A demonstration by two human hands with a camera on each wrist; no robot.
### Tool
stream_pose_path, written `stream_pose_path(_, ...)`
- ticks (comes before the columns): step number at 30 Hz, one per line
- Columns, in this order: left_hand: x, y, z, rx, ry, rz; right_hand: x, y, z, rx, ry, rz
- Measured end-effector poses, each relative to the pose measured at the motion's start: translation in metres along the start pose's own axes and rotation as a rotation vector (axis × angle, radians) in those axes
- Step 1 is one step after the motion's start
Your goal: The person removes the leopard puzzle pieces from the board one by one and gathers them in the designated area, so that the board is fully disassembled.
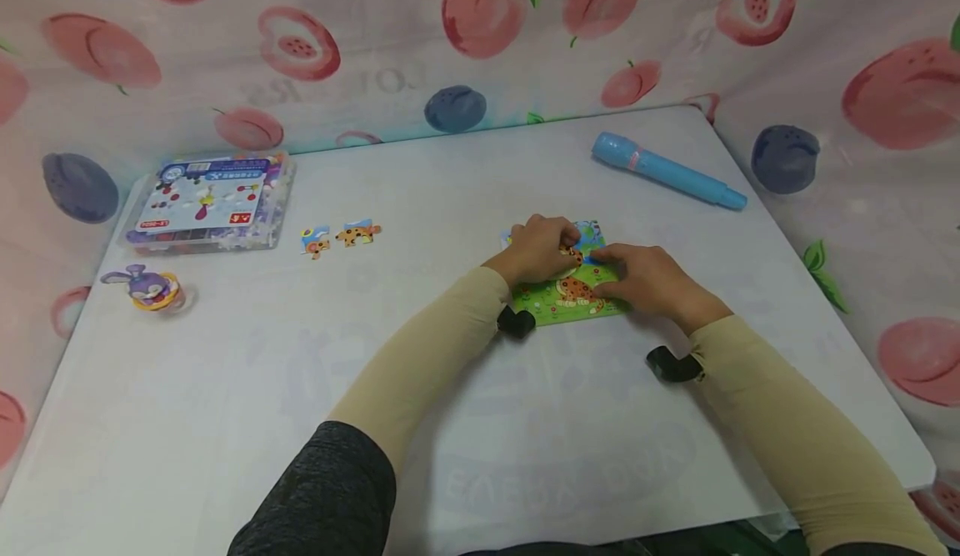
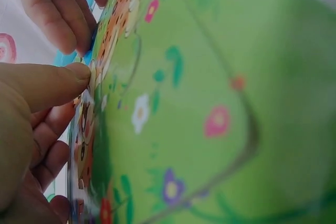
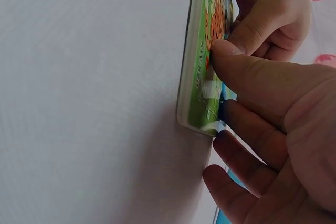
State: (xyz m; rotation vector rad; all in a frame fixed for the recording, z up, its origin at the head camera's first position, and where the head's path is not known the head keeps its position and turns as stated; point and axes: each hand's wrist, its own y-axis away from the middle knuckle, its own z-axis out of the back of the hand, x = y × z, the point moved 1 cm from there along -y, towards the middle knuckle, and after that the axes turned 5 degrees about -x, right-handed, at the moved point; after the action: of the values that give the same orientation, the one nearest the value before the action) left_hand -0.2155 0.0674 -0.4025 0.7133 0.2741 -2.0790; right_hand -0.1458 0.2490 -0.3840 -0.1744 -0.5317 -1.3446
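Observation:
A jigsaw puzzle board [image 1: 543,310] with a green meadow and spotted animals lies on the white table. My left hand [image 1: 536,249] bends over its upper part, thumb and fingertips touching the picture around a spotted animal's head. At the board's right side is my right hand [image 1: 648,281], its thumb and forefinger spread over the surface. In the right wrist view the right thumb [image 3: 262,74] rests on the board's face [image 3: 202,77] while the other fingers spread past its edge. No loose piece shows in either hand; the spots beneath the fingertips are partly hidden.
Two loose puzzle pieces, one [image 1: 315,242] beside another [image 1: 358,232], lie left of the board. Farther left are a clear plastic case [image 1: 206,203] and a purple rabbit toy [image 1: 150,287]. A blue marker-shaped tube [image 1: 667,171] lies at the back right. Fruit-print cloth [image 1: 390,56] borders the table.

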Motion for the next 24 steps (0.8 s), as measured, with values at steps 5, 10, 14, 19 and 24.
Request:
stream_pose_path(5, 0.0006, 0.0000, -0.0002, -0.008, 0.001, -0.007, 0.0004, -0.0001, 0.0007, 0.010, -0.002, -0.018)
stream_pose_path(10, 0.0025, -0.0003, -0.0006, -0.009, 0.000, -0.007, 0.0018, -0.0003, 0.0005, 0.030, -0.008, -0.036)
stream_pose_path(14, 0.0035, -0.0003, -0.0005, -0.005, 0.005, -0.002, 0.0018, -0.0011, 0.0001, 0.039, -0.007, -0.035)
stream_pose_path(19, 0.0064, -0.0002, 0.0018, -0.014, -0.014, 0.029, 0.0012, -0.0024, -0.0002, 0.050, -0.017, -0.025)
stream_pose_path(24, 0.0071, -0.0015, 0.0052, -0.032, -0.068, 0.056, 0.0015, -0.0030, -0.0003, 0.056, -0.010, -0.016)
